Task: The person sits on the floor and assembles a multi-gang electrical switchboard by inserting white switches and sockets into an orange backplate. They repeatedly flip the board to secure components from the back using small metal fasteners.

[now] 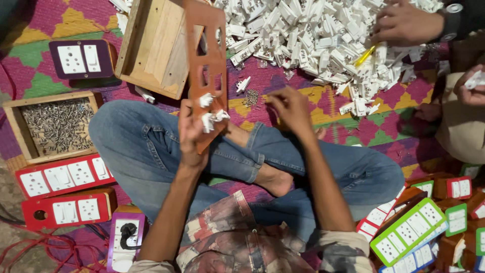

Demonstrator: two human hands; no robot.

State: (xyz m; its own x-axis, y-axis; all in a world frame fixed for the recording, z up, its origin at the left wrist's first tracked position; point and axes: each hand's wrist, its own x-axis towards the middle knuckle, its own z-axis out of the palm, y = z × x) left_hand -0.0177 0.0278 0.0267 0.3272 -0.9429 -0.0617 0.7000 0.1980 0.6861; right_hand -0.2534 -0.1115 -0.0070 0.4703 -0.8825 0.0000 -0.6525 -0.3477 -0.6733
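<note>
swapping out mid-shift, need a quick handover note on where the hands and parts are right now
Left hand: holds the orange cutout panel upright; two white modules sit at its lower end.
Right hand: fingers pinched near the small screws on the mat; whether it holds one I cannot tell.
Supplies: white parts pile ahead, screw box to the left.
Done: finished red boards lie at left.
Left: the panel's upper cutouts are empty.

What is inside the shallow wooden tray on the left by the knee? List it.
The wooden tray holds a loose heap of small metal screws, spread over nearly all its floor. What lies under the heap is covered. Neither hand touches it.
</note>
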